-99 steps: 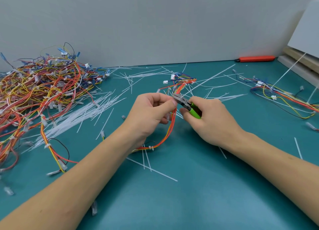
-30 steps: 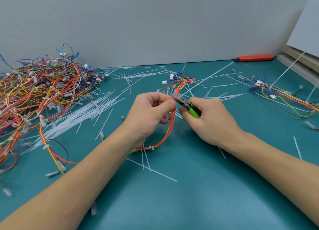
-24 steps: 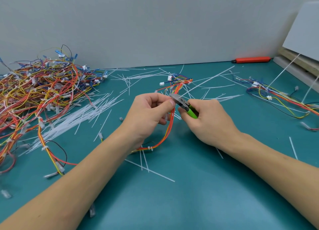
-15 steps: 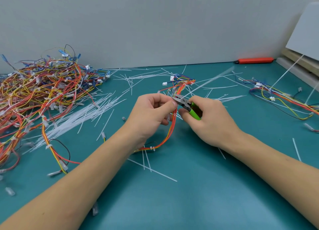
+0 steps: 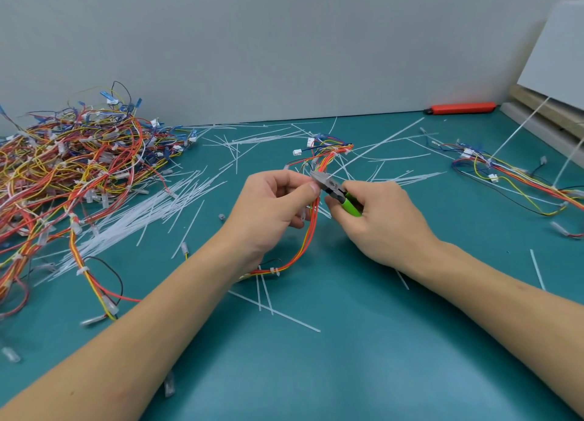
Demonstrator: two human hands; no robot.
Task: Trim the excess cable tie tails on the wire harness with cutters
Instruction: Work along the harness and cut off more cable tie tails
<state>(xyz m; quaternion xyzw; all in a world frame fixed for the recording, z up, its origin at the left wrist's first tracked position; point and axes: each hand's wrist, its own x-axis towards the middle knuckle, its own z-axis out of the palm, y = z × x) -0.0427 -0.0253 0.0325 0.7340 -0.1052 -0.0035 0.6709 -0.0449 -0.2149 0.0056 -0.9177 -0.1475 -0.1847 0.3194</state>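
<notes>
My left hand pinches a wire harness of red, orange and yellow wires just above the green mat, thumb tip near the cutter jaws. My right hand grips green-handled cutters; their grey jaws point up-left and sit at the harness beside my left thumb. The harness runs from white connectors at the far end down to a cable tie under my left wrist. Whether the jaws hold a tie tail is hidden.
A big tangled pile of harnesses fills the left side. Cut white tie tails lie scattered over the mat. Another harness lies at the right, an orange knife by the back wall, boards at the far right.
Both hands have held nearly still on the harness and cutters; only the view shifts slightly. A long tie tail behind the cutters looked blurred half a second ago and lies still now.
</notes>
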